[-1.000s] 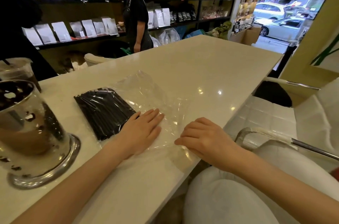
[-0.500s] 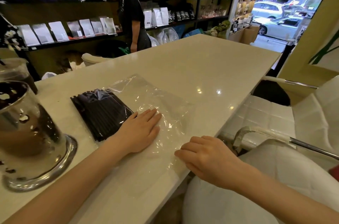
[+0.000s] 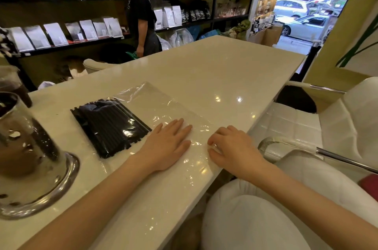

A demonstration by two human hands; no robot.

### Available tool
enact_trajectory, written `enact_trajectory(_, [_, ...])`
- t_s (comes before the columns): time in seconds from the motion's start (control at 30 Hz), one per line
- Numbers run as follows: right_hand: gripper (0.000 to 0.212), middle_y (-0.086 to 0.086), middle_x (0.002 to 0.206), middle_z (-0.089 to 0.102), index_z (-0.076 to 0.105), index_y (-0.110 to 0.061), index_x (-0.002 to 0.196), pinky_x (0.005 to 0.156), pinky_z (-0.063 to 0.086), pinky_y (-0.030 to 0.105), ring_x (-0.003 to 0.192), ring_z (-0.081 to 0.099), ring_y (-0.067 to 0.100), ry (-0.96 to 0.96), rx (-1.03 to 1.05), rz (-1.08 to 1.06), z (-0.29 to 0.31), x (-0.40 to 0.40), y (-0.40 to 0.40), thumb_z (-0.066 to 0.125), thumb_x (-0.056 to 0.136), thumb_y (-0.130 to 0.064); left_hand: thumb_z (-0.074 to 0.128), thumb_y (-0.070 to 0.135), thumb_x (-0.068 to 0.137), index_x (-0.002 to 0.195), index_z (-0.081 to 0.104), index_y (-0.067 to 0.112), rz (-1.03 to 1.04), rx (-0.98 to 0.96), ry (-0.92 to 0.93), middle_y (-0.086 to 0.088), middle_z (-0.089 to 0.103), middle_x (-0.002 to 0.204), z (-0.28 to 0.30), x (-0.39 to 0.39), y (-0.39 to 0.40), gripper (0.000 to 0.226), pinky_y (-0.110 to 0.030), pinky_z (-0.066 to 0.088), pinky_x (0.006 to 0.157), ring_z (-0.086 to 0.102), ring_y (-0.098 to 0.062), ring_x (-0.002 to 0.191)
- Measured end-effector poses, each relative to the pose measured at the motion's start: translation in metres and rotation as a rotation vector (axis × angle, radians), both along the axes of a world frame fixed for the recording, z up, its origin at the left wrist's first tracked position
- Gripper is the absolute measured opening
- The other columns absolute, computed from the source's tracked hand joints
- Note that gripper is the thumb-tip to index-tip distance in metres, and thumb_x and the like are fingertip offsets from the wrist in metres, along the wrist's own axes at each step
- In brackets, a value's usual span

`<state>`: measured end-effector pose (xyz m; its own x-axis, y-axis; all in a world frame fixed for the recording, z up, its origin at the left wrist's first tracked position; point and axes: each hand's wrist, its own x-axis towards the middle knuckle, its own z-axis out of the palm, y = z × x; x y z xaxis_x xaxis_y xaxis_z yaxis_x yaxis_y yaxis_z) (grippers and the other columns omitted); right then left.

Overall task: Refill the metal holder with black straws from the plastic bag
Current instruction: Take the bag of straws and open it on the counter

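A clear plastic bag (image 3: 163, 102) lies flat on the cream counter (image 3: 204, 69). A bundle of black straws (image 3: 110, 125) fills its left end. My left hand (image 3: 169, 145) rests palm down on the empty part of the bag, just right of the straw ends, fingers spread. My right hand (image 3: 235, 147) sits at the bag's near right edge by the counter's rim, its fingers curled and pinching the plastic against the thumb. The perforated metal holder (image 3: 30, 157) stands at the far left on a wide shiny base, with a few dark straws inside.
A plastic cup with a dark drink (image 3: 12, 84) stands behind the holder. White padded chairs (image 3: 306, 127) with chrome arms sit along the counter's right side. A person in black (image 3: 141, 14) stands at the shelves beyond the counter.
My right hand dipped toward the counter's edge, then came back up onto the bag's right end. The loose plastic now lies flatter. My left hand has stayed in place.
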<state>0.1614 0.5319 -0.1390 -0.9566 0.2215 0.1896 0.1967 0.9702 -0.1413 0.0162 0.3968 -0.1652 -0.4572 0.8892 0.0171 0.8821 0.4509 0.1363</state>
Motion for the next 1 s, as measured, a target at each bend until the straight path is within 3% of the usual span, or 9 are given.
enact_trajectory(0.23, [0.029, 0.002, 0.105, 0.061, 0.061, -0.018, 0.111, 0.080, 0.046, 0.035, 0.095, 0.058, 0.021, -0.005, -0.126, -0.034, 0.013, -0.016, 0.012, 0.047, 0.090, -0.032, 0.020, 0.041, 0.096, 0.143, 0.020, 0.030, 0.055, 0.200, 0.022, 0.001, 0.013, 0.156, 0.011, 0.005, -0.007, 0.048, -0.037, -0.002, 0.115, 0.004, -0.013, 0.144])
enact_trajectory(0.43, [0.032, 0.005, 0.115, 0.062, 0.059, -0.018, 0.116, 0.084, 0.046, 0.036, 0.104, 0.057, 0.023, -0.032, -0.229, 0.015, 0.027, -0.076, 0.009, 0.053, 0.088, -0.031, 0.036, 0.034, 0.095, 0.135, 0.040, 0.017, 0.299, 0.323, -0.054, -0.009, 0.033, 0.148, 0.026, -0.007, -0.048, 0.044, -0.037, 0.020, 0.113, 0.024, -0.022, 0.139])
enact_trajectory(0.53, [0.042, 0.009, 0.125, 0.057, 0.050, -0.015, 0.126, 0.091, 0.044, 0.039, 0.114, 0.051, 0.027, -0.080, -0.252, 0.054, 0.025, -0.112, 0.001, 0.054, 0.087, -0.031, 0.042, 0.032, 0.093, 0.136, 0.038, 0.015, 0.500, 0.347, -0.090, -0.009, 0.029, 0.149, 0.024, -0.017, -0.075, 0.046, -0.040, 0.020, 0.112, 0.022, -0.024, 0.139])
enact_trajectory(0.63, [0.054, 0.015, 0.128, 0.053, 0.040, -0.011, 0.133, 0.091, 0.039, 0.040, 0.121, 0.042, 0.032, -0.098, -0.186, 0.022, 0.018, -0.146, -0.004, 0.052, 0.088, -0.038, 0.044, 0.034, 0.092, 0.140, 0.026, 0.015, 0.752, 0.364, -0.257, -0.016, 0.014, 0.153, 0.019, -0.021, -0.093, 0.055, -0.046, 0.017, 0.116, 0.013, -0.031, 0.141])
enact_trajectory(0.73, [0.057, 0.017, 0.126, 0.053, 0.040, -0.006, 0.126, 0.090, 0.035, 0.043, 0.118, 0.040, 0.036, -0.093, -0.175, -0.075, 0.009, -0.171, -0.008, 0.044, 0.089, -0.049, 0.046, 0.037, 0.091, 0.143, 0.015, 0.018, 0.913, 0.422, -0.442, -0.016, 0.008, 0.153, 0.019, -0.022, -0.104, 0.063, -0.048, 0.021, 0.114, 0.019, -0.035, 0.139])
enact_trajectory(0.87, [0.054, 0.013, 0.114, 0.057, 0.044, -0.006, 0.118, 0.086, 0.038, 0.041, 0.109, 0.050, 0.035, -0.107, -0.239, -0.133, 0.002, -0.191, -0.013, 0.046, 0.088, -0.050, 0.049, 0.032, 0.090, 0.140, 0.025, 0.019, 0.969, 0.722, -0.672, -0.009, 0.039, 0.142, 0.030, -0.022, -0.113, 0.057, -0.034, 0.036, 0.094, 0.045, -0.024, 0.118])
enact_trajectory(0.93, [0.043, 0.004, 0.090, 0.056, 0.046, -0.009, 0.105, 0.074, 0.039, 0.035, 0.093, 0.055, 0.031, -0.133, -0.354, -0.157, 0.008, -0.199, -0.011, 0.054, 0.085, -0.046, 0.052, 0.027, 0.089, 0.139, 0.027, 0.018, 1.027, 0.830, -0.815, -0.011, 0.042, 0.140, 0.035, -0.023, -0.115, 0.056, -0.039, 0.038, 0.102, 0.047, -0.027, 0.120])
enact_trajectory(1.0, [0.033, 0.000, 0.069, 0.048, 0.046, -0.009, 0.088, 0.058, 0.038, 0.029, 0.068, 0.053, 0.024, -0.194, -0.490, -0.162, 0.017, -0.206, -0.007, 0.061, 0.082, -0.038, 0.053, 0.020, 0.089, 0.138, 0.029, 0.016, 1.049, 0.959, -1.003, -0.012, 0.049, 0.131, 0.040, -0.022, -0.116, 0.054, -0.039, 0.049, 0.091, 0.056, -0.024, 0.106])
